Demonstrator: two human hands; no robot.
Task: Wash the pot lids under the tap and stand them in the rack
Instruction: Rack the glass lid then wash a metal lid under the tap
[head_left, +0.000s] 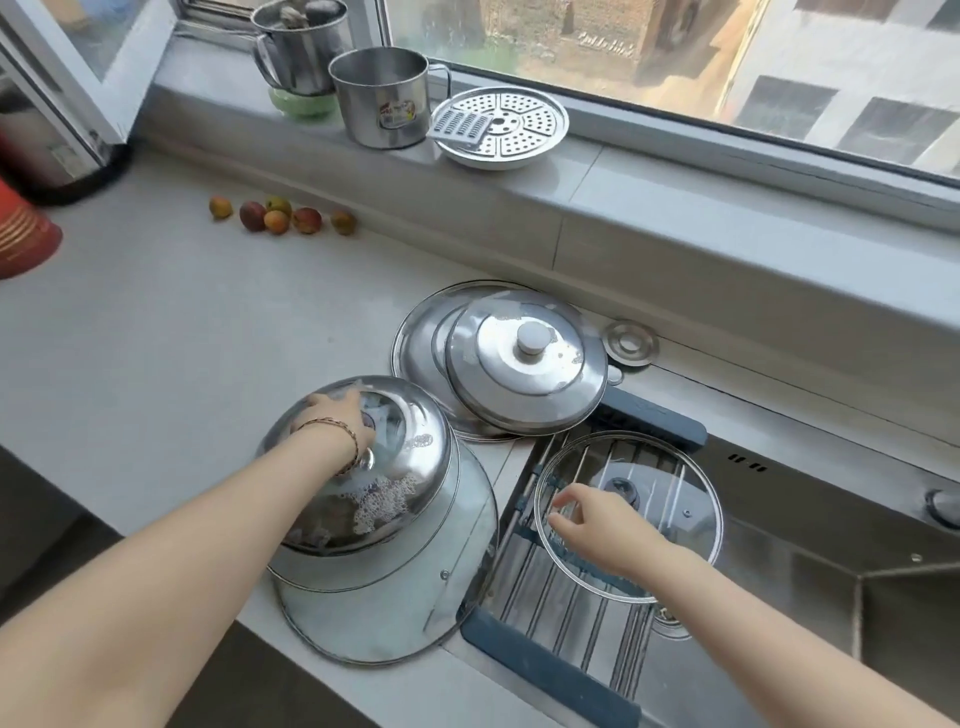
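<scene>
My left hand (336, 413) reaches over the crown of a domed steel lid (410, 467), fingers curled at its knob. Soap suds cover the front of that lid. It lies on a large glass lid (395, 608) at the counter's front edge. With thumb and fingers, my right hand (589, 522) pinches the left rim of a smaller glass lid (691, 499). This lid lies flat over the roll-up rack (566, 629) across the sink. Behind, a steel lid with a white knob (524, 364) leans on a wider flat steel lid (418, 338).
The steel sink (831, 551) opens to the right of the rack. Several small fruits (280, 218) lie on the counter at the back. Two steel mugs (384, 98) and a perforated steamer plate (501, 130) stand on the window sill. A small metal ring (630, 343) lies by the wall.
</scene>
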